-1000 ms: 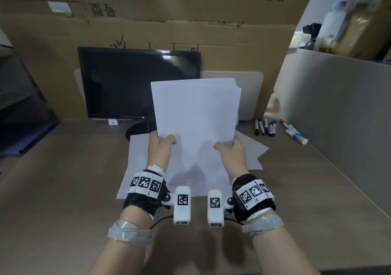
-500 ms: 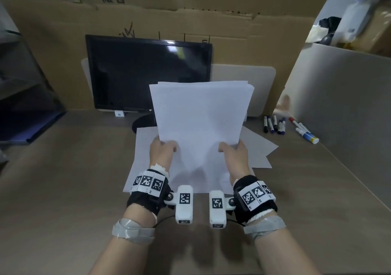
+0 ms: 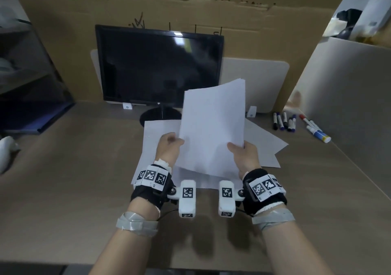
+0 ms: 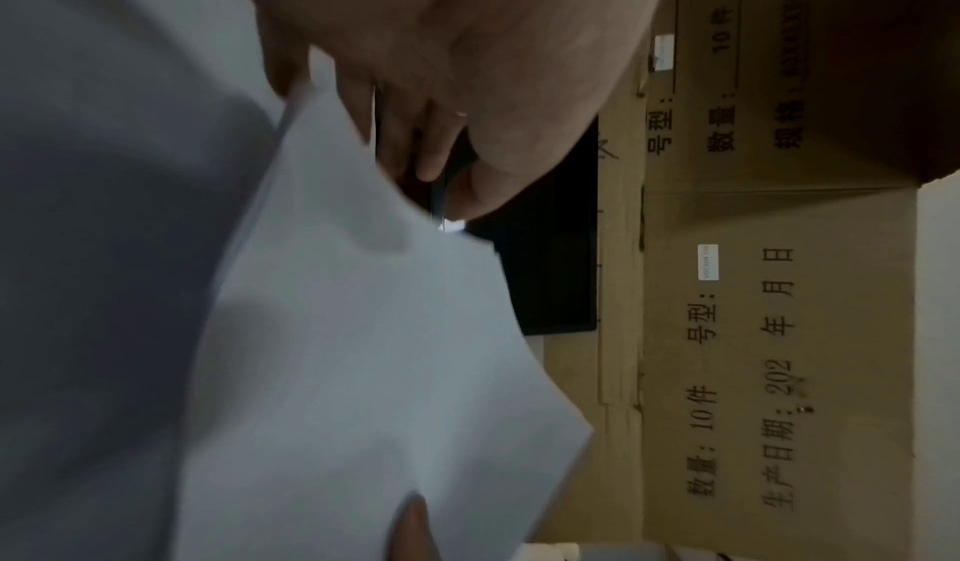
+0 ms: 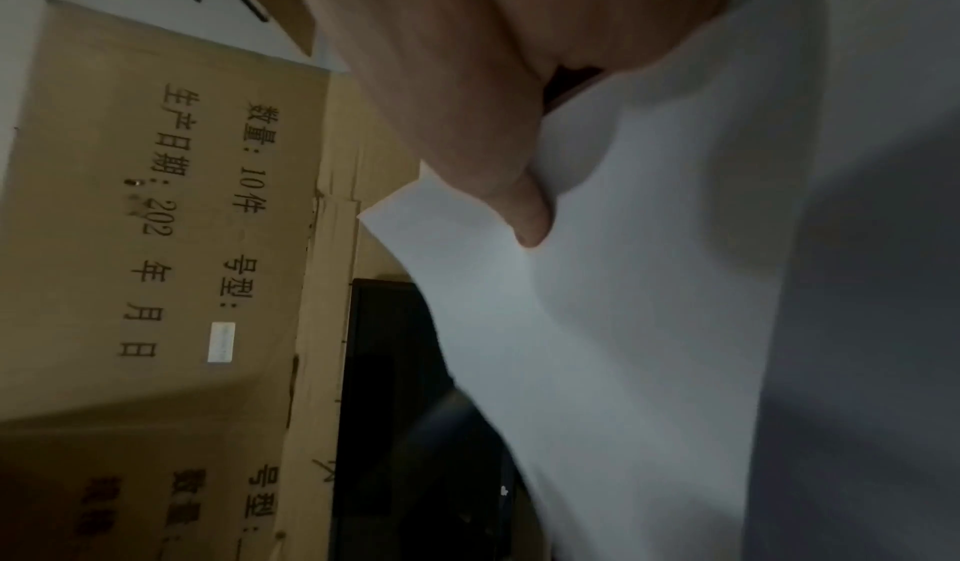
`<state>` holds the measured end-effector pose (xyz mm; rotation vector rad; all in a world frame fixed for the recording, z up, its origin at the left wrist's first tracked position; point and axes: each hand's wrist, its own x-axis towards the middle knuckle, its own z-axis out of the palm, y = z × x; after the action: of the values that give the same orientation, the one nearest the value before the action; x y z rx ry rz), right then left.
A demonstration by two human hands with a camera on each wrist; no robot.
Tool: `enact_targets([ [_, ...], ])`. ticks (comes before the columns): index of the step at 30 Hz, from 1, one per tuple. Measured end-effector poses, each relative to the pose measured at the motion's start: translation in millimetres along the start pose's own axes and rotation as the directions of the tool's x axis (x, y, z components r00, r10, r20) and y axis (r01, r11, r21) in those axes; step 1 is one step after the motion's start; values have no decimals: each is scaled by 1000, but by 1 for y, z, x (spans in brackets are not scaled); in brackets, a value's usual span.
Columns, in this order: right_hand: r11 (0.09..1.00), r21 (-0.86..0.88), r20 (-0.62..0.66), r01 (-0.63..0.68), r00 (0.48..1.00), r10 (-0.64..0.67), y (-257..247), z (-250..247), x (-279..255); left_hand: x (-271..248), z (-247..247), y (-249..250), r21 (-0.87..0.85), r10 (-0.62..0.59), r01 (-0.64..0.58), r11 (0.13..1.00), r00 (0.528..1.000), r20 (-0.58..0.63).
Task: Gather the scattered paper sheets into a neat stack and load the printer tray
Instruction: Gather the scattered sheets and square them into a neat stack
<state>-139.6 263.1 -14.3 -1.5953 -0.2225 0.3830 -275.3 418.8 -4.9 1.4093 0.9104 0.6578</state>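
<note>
- Progress, judged from how things lie: partway through the gathering, with the loading not begun.
- Left hand [image 3: 169,145] holds the left edge of the stack [image 3: 211,130], thumb on the near face and fingers curled behind, as the left wrist view shows.
- Stack, a sheaf of white sheets, is held up off the bench [image 3: 74,179] between both hands, tilted to the right in front of the monitor [image 3: 158,67]; its far edges fan slightly at the top corner, so it is not yet squared.
- Right hand [image 3: 245,154] pinches the stack's lower right edge, thumb on the near face; the right wrist view shows fingers behind the paper.
- Loose sheets [image 3: 266,147] lie flat on the bench beneath and to the right of the stack, overlapping at angles; another sheet [image 3: 152,139] shows under the left hand. These are not collected yet.
- Markers [image 3: 283,121] lie further right near the partition, well apart from the paper.
- No printer or tray can be made out in any view, so I cannot tell where the load will go.
- Left to do, as I judge it: pick up the remaining sheets, tap the edges even, then find the tray and slide the stack in.
</note>
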Motion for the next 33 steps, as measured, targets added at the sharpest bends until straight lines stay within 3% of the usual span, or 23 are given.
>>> enact_targets([
  [3, 1000, -15, -95, 6, 995, -7, 5, -9, 6, 14, -27, -14, 154, -78, 111, 982, 975, -206],
  [5, 1000, -25, -114, -7, 994, 4, 10, -12, 9, 14, -42, -21, 194, -133, 188, 963, 955, -264],
  [10, 993, -99, -106, -63, 993, 53, 23, 3, 3, 12, -54, -20, 174, -146, 175, 969, 975, -169],
  [19, 984, -119, -131, -130, 985, 114, 34, 2, -6, 5, -49, -37, 66, -81, 92, 994, 985, -153],
  [25, 987, -76, -248, -144, 961, 121, 18, -29, -8, 13, -32, -43, 247, -137, 138, 959, 990, -23],
  [29, 940, -241, -372, -241, 918, 140, 7, -56, -9, 13, -20, -39, 367, -161, 149, 918, 987, 1],
  [33, 896, -336, -353, -291, 921, 166, 20, -77, -4, 13, -9, -38, 378, -209, 193, 905, 978, 3],
])
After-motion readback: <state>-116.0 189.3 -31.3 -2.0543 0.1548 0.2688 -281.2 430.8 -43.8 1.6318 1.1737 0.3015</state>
